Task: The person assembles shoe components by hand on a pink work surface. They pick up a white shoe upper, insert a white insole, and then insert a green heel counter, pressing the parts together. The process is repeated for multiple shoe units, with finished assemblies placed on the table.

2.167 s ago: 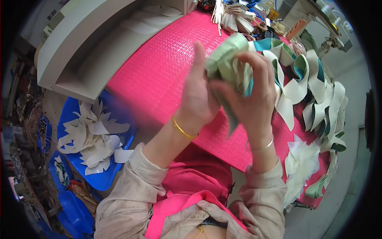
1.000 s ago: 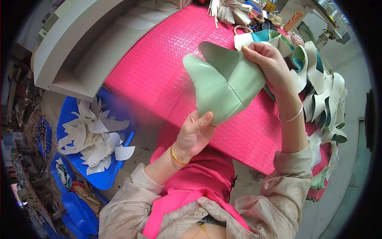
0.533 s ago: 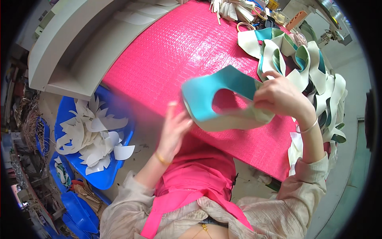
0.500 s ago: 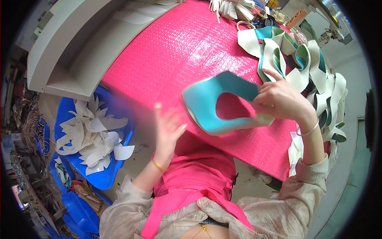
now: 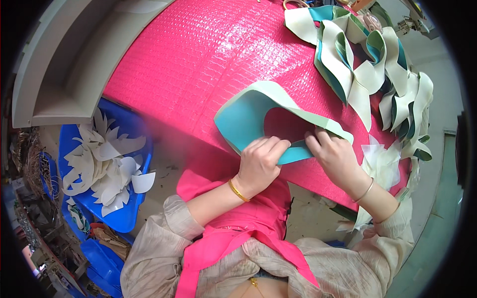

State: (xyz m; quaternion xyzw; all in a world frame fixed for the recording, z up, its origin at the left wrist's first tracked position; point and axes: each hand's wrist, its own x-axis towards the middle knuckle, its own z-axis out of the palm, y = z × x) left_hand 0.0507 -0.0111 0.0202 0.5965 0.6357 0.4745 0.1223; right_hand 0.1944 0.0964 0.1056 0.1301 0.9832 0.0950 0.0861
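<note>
A shoe upper (image 5: 242, 121), pale green-white on one face and teal on the other, curves into a loop around a central opening. It is held over the near edge of the pink-covered table (image 5: 174, 69). My left hand (image 5: 261, 161) is closed on its near side, fingers curled over the edge. My right hand (image 5: 337, 158) pinches the same near strip a little further right, close to the narrow end. The fingertips are partly hidden behind the material.
Similar uppers (image 5: 360, 92) lie overlapped along the table's right side. Thin whitish sheets (image 5: 380, 166) sit beside my right forearm. A blue tray (image 5: 131, 213) of white cut pieces (image 5: 107, 164) stands left, below a grey open-fronted shelf unit (image 5: 64, 92).
My left hand has come across from the left, where it was free, and taken hold of the upper's near edge. My right hand has moved down, and the upper has turned, showing its pale rim.
</note>
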